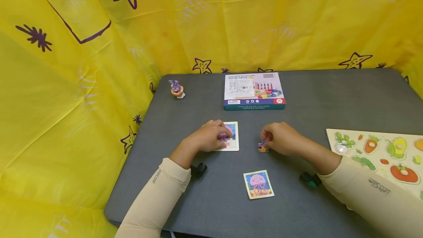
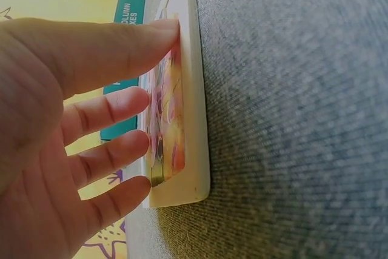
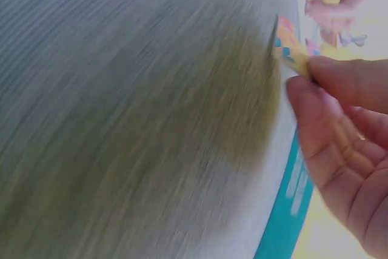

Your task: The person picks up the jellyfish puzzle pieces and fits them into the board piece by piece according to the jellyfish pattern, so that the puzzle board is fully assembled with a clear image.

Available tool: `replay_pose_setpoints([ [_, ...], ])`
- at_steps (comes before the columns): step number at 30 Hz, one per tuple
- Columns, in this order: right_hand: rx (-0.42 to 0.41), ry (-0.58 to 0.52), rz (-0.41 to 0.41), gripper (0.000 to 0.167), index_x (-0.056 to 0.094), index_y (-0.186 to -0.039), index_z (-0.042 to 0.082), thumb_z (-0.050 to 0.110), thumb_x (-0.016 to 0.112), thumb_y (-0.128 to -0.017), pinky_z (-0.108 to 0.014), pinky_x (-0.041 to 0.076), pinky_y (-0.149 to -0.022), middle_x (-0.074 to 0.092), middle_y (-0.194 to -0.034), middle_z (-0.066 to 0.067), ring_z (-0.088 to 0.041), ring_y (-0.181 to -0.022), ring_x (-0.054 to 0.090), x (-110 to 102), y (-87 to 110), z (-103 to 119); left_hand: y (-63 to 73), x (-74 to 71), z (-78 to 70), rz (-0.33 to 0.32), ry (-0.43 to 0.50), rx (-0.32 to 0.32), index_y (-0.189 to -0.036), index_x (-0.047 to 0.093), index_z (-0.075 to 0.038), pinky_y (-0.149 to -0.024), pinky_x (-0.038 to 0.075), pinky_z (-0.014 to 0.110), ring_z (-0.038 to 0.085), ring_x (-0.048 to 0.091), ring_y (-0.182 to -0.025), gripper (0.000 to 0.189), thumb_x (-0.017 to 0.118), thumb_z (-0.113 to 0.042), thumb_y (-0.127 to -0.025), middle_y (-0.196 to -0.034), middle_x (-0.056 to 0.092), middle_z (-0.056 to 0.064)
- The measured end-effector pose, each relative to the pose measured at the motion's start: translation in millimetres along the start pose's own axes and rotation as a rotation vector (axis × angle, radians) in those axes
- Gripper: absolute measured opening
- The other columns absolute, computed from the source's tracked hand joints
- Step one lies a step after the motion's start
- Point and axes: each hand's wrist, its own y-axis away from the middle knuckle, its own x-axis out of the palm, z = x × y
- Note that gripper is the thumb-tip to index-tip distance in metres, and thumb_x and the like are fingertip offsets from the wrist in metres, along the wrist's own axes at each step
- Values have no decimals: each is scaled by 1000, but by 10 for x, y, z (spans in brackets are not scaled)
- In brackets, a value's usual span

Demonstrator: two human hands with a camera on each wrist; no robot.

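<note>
My left hand (image 1: pixel 211 136) rests over a pale-framed jigsaw tray (image 1: pixel 234 146), covering its left part. Inside the frame, a pink jellyfish picture shows, with a bare patch at the lower right. Thumb and fingertips touch the assembled pieces (image 2: pixel 172 113) in the left wrist view, the fingers spread and nearly straight. To the right of the tray, my right hand (image 1: pixel 283 139) pinches a small colourful jigsaw piece (image 1: pixel 263 147) between thumb and finger, low over the grey table. The right wrist view shows this piece (image 3: pixel 290 45) tilted at the fingertips.
A jellyfish picture card (image 1: pixel 259 184) lies nearer the front edge. Behind the tray is a flat beaded-boxes carton (image 1: pixel 254 106); a small purple rabbit figure (image 1: pixel 176 88) stands back left. A wooden vegetable board (image 1: pixel 355 150) lies on the right, partly under the right forearm.
</note>
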Motion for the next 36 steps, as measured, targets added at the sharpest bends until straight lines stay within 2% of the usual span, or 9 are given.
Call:
replay_pose_setpoints([
  [7,-45,-97,-44,9,71,-89,11,11,80,-87,-30,50,-71,67,-76,4,-10,-72,61,208,-328,258,-4,-9,-1,-11,18,-5,-122,73,-22,-93,44,38,23,53,-108,35,80,-24,-87,-120,63,1],
  [13,-76,-103,-31,9,72,-89,11,11,81,-86,-31,50,-71,67,-75,5,-9,-71,61,346,-520,389,-19,-2,13,-15,22,-20,-121,73,-22,-86,42,36,21,51,-102,36,79,-22,-86,-116,62,1],
  [18,-73,-88,-9,7,72,-89,10,10,79,-87,-31,50,-72,67,-76,3,-12,-73,60,401,-600,444,-17,-17,13,-4,18,-26,-121,73,-20,-85,43,35,22,52,-102,36,78,-19,-86,-115,62,2],
  [24,-62,-65,-19,6,73,-89,10,7,78,-86,-31,52,-72,68,-76,2,-13,-74,61,405,-665,441,-9,-33,12,3,31,-31,-122,73,-20,-85,42,36,22,51,-102,36,79,-21,-86,-115,61,2],
  [29,-50,-38,17,5,76,-91,10,9,78,-86,-32,51,-73,68,-77,2,-15,-75,60,395,-682,458,-4,-41,10,10,42,-45,-121,73,-20,-85,42,35,21,51,-102,36,80,-21,-86,-115,61,2],
  [32,-45,-11,34,6,78,-92,10,12,79,-87,-33,50,-73,68,-76,3,-16,-76,59,391,-693,471,-11,-31,0,4,40,-55,-120,73,-20,-85,43,35,21,51,-102,35,80,-27,-86,-114,62,1],
  [36,-24,17,17,6,80,-91,11,14,81,-86,-34,49,-72,68,-74,4,-17,-76,59,383,-727,465,-33,-4,-25,-10,29,-77,-122,72,-21,-89,44,39,22,52,-105,38,79,-36,-87,-117,62,0],
])
